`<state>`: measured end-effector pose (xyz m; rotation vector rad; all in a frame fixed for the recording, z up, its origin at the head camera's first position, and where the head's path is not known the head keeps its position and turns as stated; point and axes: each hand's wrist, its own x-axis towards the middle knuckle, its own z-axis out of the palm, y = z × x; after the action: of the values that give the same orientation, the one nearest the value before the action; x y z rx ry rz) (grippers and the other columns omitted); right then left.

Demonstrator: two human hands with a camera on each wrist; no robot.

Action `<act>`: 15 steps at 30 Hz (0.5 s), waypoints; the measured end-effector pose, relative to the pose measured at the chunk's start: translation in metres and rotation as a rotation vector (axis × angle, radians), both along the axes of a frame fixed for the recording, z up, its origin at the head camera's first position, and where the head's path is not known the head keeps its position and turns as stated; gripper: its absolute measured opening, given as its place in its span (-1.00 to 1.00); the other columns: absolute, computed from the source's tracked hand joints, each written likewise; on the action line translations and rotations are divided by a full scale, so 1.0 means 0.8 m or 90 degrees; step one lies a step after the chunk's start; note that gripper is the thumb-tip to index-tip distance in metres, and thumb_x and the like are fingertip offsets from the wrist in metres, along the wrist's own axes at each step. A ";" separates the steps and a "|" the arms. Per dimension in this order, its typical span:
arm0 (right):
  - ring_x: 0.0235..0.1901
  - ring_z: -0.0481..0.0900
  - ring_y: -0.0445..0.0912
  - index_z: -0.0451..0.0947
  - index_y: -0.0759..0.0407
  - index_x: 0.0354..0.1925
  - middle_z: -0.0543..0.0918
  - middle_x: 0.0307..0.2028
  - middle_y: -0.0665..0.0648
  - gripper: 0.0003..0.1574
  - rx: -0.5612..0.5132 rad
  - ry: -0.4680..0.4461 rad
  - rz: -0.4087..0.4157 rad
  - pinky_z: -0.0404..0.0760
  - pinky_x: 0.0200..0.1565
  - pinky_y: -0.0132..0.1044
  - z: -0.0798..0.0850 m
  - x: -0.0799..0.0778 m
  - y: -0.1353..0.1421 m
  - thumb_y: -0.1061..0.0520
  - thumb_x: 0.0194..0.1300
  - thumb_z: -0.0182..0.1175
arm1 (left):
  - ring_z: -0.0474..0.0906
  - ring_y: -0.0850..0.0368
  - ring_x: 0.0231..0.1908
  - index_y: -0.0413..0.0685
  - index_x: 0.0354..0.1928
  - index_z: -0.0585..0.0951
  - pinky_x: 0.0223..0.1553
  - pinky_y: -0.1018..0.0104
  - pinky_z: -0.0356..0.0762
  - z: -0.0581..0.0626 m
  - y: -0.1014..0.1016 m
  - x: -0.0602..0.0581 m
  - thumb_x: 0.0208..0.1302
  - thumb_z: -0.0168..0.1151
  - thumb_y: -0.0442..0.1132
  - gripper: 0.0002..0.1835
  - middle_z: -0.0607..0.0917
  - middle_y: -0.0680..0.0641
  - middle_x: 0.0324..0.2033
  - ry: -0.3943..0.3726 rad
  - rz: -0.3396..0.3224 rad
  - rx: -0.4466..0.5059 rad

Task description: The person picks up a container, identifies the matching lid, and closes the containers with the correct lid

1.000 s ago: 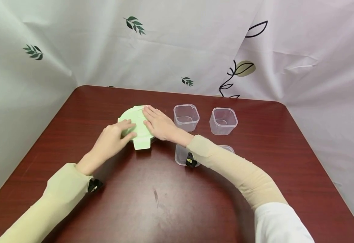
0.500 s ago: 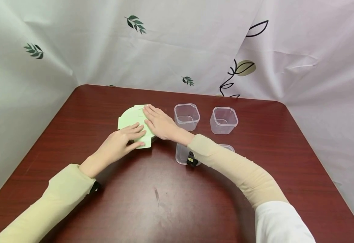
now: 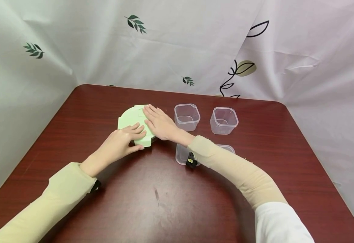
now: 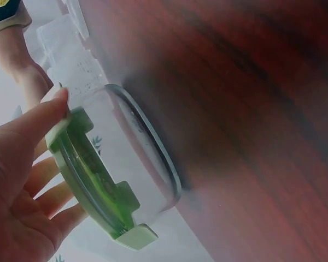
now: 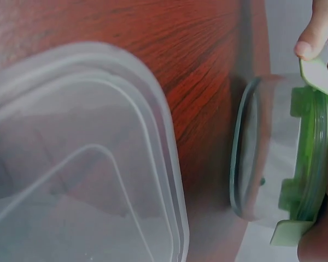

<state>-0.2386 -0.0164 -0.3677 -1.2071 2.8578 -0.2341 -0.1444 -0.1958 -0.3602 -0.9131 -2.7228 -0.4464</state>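
Note:
A clear food container (image 4: 134,158) with a pale green clip lid (image 3: 129,116) stands on the table. My right hand (image 3: 161,125) lies flat on the right side of the lid, fingers pointing away. Across the lid's near left part rest the spread fingers of my left hand (image 3: 120,141). Its thumb (image 4: 52,109) touches the near clip flap (image 3: 143,143), which slopes slightly downward. Another flap (image 4: 138,237) juts outward from the lid's side in the left wrist view. The hands hide part of the lid.
Two clear plastic tubs (image 3: 187,126) (image 3: 222,129) without lids stand right of the container. Nearer, a clear rectangular plastic piece (image 3: 181,156) lies partly under the right forearm. A patterned white curtain (image 3: 164,50) hangs behind the table (image 3: 177,209).
My left hand has shifted right across the lid, its thumb coming onto the near flap. That flap has tilted a little downward. The right hand has stayed in place.

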 end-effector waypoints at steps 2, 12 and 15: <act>0.52 -0.19 -0.10 -0.07 0.15 0.50 -0.04 0.52 0.07 -0.33 0.001 0.001 -0.002 -0.11 0.51 -0.16 -0.001 0.001 0.000 -0.04 0.56 -0.34 | 0.52 -0.18 0.17 -0.17 0.04 0.66 0.01 -0.07 0.57 0.000 0.002 0.000 0.01 0.48 -0.16 -0.49 0.62 -0.22 0.10 0.003 0.001 -0.014; 0.53 -0.21 -0.10 -0.07 0.16 0.50 -0.04 0.52 0.07 -0.33 0.004 0.000 -0.011 -0.15 0.51 -0.18 -0.005 0.004 -0.005 -0.05 0.56 -0.38 | 0.59 -0.19 0.09 -0.21 0.01 0.67 0.02 -0.09 0.57 -0.009 0.000 0.005 -0.01 0.49 -0.21 -0.52 0.68 -0.22 0.02 0.084 -0.011 -0.028; 0.53 -0.21 -0.12 -0.07 0.14 0.50 -0.04 0.52 0.05 -0.33 0.009 0.006 -0.025 -0.14 0.51 -0.19 -0.004 0.003 -0.004 -0.05 0.56 -0.37 | 0.59 -0.19 0.08 -0.23 0.02 0.66 0.10 -0.10 0.51 -0.014 0.001 0.002 -0.01 0.48 -0.22 -0.51 0.69 -0.22 0.00 0.102 -0.024 -0.013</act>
<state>-0.2360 -0.0196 -0.3712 -1.1536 2.8878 -0.2099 -0.1428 -0.1950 -0.3713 -0.9630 -2.5728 -0.3382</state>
